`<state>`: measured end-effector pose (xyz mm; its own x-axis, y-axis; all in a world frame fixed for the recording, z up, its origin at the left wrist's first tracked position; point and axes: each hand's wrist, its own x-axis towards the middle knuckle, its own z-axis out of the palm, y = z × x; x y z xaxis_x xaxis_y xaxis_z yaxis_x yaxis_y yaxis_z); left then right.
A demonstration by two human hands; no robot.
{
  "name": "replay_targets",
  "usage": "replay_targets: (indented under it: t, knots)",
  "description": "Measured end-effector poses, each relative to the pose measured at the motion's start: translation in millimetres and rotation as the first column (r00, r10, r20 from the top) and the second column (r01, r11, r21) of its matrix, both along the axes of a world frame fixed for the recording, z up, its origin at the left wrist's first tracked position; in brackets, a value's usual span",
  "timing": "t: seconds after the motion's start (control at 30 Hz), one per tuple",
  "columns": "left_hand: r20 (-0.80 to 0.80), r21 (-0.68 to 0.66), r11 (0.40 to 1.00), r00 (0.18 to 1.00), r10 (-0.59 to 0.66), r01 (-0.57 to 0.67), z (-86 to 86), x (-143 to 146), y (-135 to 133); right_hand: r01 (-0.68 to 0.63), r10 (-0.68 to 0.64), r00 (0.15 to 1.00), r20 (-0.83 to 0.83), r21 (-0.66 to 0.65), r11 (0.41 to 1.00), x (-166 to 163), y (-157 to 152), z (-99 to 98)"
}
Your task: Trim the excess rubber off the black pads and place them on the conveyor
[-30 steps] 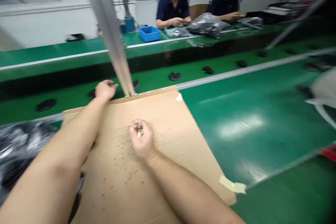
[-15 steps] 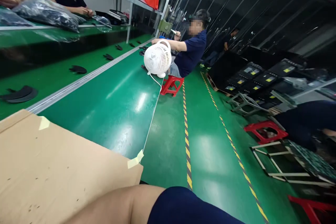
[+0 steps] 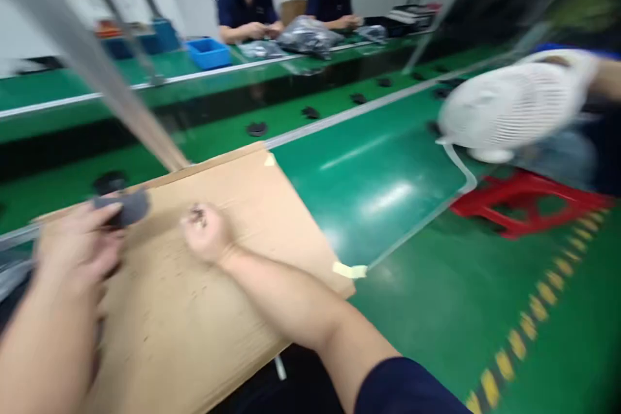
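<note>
My left hand (image 3: 92,239) is closed on a dark grey, flat curved piece (image 3: 133,207), held above the left part of a cardboard sheet (image 3: 233,310). My right hand (image 3: 208,236) is curled over the middle of the cardboard. A cluster of small dark pieces (image 3: 198,215) shows in its fingers; blur hides their exact kind. Just past my left hand, another black piece (image 3: 110,181) lies on the green conveyor belt (image 3: 53,184).
Further black pieces (image 3: 257,129) lie along the belt. A metal post (image 3: 121,84) rises at the cardboard's far edge. To the right are a white fan (image 3: 509,107), a red stool (image 3: 528,200) and part of a person. Two people sit opposite near a blue bin (image 3: 208,54).
The view has swung left and down from the aisle to the cardboard. Both hands are now in sight, the left with the dark grey piece, the right with small dark pieces.
</note>
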<state>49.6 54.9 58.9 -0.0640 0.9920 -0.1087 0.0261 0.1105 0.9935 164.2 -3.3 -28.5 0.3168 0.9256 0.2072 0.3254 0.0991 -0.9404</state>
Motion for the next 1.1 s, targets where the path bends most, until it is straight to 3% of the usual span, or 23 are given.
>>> replay_targets:
  t: [0.07, 0.13, 0.23, 0.3, 0.4, 0.5, 0.63, 1.1]
  knots:
    - [0.244, -0.009, 0.998, 0.968, 0.059, -0.059, -11.7, -30.9, -25.1, -0.059, 0.055, 0.998, 0.038, 0.099, 0.993, 9.0, 0.1, -0.6]
    - [0.452, -0.009, 0.999, 0.891, 0.049, -0.05, -35.0, -36.7, -39.7, -0.13, 0.109, 0.985, 0.137, 0.157, 0.979, 17.1, 2.5, -0.9]
    - [0.542, -0.034, 0.999, 0.839, 0.05, -0.038, -66.6, -30.7, -42.0, -0.254, 0.173, 0.92, 0.351, 0.201, 0.946, 23.3, 1.0, 2.2]
    - [0.565, -0.063, 0.996, 0.821, 0.087, -0.062, -74.4, -29.1, -39.2, -0.318, 0.19, 0.859, 0.476, 0.203, 0.926, 24.6, -2.6, 5.6]
    - [0.582, -0.108, 0.991, 0.803, 0.127, -0.079, -70.6, -33.5, -36.4, -0.322, 0.173, 0.785, 0.594, 0.154, 0.934, 25.3, -5.5, 9.7]
    - [0.596, -0.12, 0.992, 0.798, 0.091, -0.023, -64.3, -38.8, -35.5, -0.307, 0.162, 0.725, 0.669, 0.104, 0.946, 25.9, -5.5, 12.3]
    - [0.599, -0.127, 0.992, 0.797, 0.079, -0.003, -63.8, -39.9, -35.7, -0.336, 0.145, 0.664, 0.734, 0.12, 0.934, 25.3, -7.2, 14.4]
    - [0.615, -0.132, 0.991, 0.786, 0.057, 0.032, -61.1, -36.5, -43.1, -0.366, 0.123, 0.619, 0.776, 0.145, 0.919, 19.6, -12.2, 11.9]
